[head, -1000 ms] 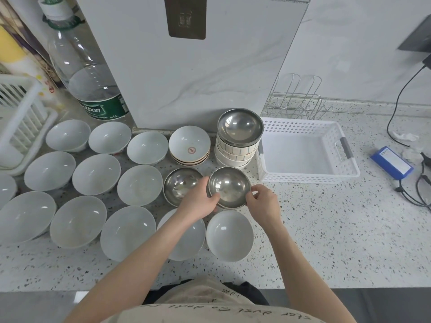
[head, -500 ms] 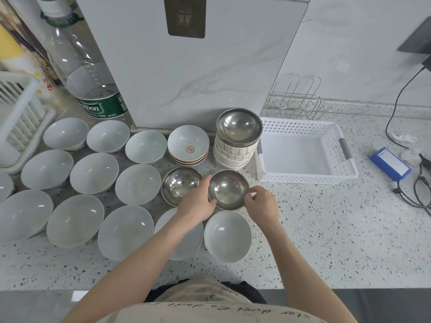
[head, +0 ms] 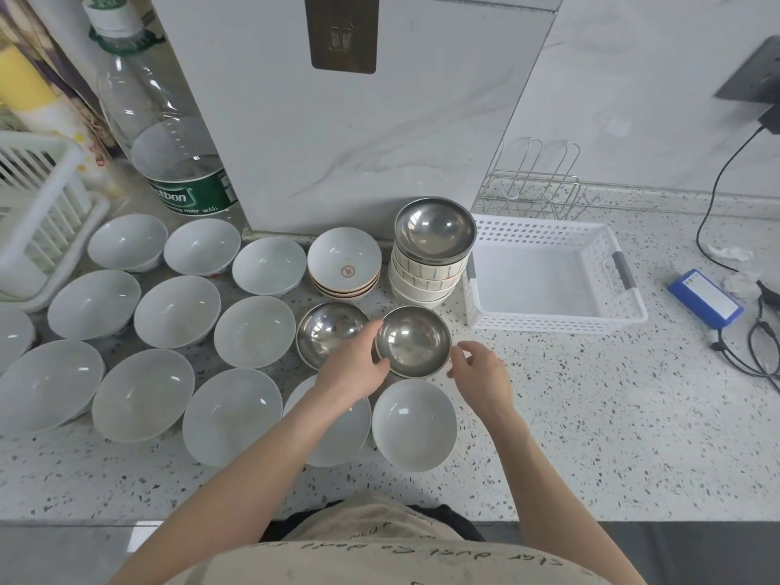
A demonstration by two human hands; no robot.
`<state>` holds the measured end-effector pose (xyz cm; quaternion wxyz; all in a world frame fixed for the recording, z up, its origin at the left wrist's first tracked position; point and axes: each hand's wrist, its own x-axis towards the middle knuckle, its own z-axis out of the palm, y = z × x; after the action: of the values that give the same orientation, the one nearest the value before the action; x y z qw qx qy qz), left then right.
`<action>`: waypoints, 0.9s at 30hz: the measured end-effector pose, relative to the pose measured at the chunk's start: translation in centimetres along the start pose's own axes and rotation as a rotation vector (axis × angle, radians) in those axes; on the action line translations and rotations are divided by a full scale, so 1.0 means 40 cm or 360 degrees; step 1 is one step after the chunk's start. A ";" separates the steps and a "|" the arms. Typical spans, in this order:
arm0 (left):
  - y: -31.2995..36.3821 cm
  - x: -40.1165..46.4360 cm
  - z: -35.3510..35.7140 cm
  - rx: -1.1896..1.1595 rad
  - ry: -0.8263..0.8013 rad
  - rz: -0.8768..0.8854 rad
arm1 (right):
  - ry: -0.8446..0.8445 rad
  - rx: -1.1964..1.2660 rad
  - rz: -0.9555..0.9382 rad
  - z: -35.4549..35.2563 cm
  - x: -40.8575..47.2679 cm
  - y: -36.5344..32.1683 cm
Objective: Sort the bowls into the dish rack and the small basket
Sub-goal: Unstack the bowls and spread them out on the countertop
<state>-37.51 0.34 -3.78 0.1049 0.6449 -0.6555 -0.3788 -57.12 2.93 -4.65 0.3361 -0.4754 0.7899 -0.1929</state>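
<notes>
Bowls, mostly white bowls (head: 177, 311), crowd the counter (head: 591, 415) unsorted; small basket (head: 557, 320) and dish rack (head: 532, 192) hold nothing; left hand (head: 352, 369) grips a steel bowl (head: 413, 340), right hand (head: 481, 373) loosely curled just beside its rim.

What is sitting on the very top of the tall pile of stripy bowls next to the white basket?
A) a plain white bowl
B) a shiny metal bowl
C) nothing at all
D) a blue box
B: a shiny metal bowl sits on top of the stack of striped bowls, just left of the white basket.
</notes>
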 end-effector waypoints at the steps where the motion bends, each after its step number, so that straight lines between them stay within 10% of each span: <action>1: -0.004 -0.009 -0.004 -0.0026 0.0008 -0.0001 | -0.0005 0.0028 0.0018 -0.006 -0.009 0.009; 12: -0.026 -0.117 0.008 0.0558 -0.0115 0.0053 | -0.0443 0.0478 0.0421 -0.024 -0.145 0.097; 27: -0.049 -0.109 0.000 0.0198 -0.0004 -0.0008 | -0.0103 0.0087 0.0256 -0.029 -0.136 0.056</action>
<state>-35.37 4.62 -3.50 0.0629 0.6513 -0.6763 -0.3385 -57.62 8.76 -3.35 0.3886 -0.4070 0.8087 -0.1713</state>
